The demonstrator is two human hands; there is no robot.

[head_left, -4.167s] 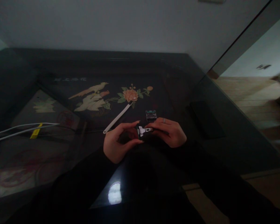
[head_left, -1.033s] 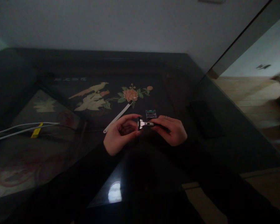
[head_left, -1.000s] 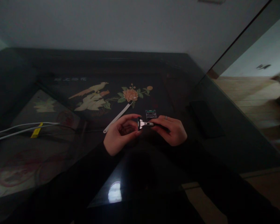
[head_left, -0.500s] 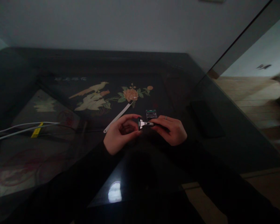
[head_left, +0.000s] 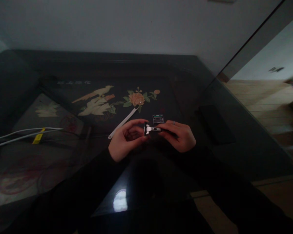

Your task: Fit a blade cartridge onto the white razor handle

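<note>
Risk: the silver-and-black T-shaped razor [head_left: 153, 129], apparently metal and plastic, could twist or drop onto the glossy dark surface [head_left: 161, 66] below both hands. Likely cause: the left hand [head_left: 123, 139] pinches only the two ends of the black crossbar head [head_left: 145, 129] between thumb and forefinger, a narrow contact. A cut is also possible if a fingertip slides across the head's outer face, which points toward the left palm; blades cannot be made out. The right hand [head_left: 179, 136] grasps the handle's far end.

Appearance: the razor lies level between the hands, with a bright neck, a dark oval inset and a slim shaft. A small clear-and-black rectangular plastic case [head_left: 158, 119] sits just beyond the right hand.
</note>
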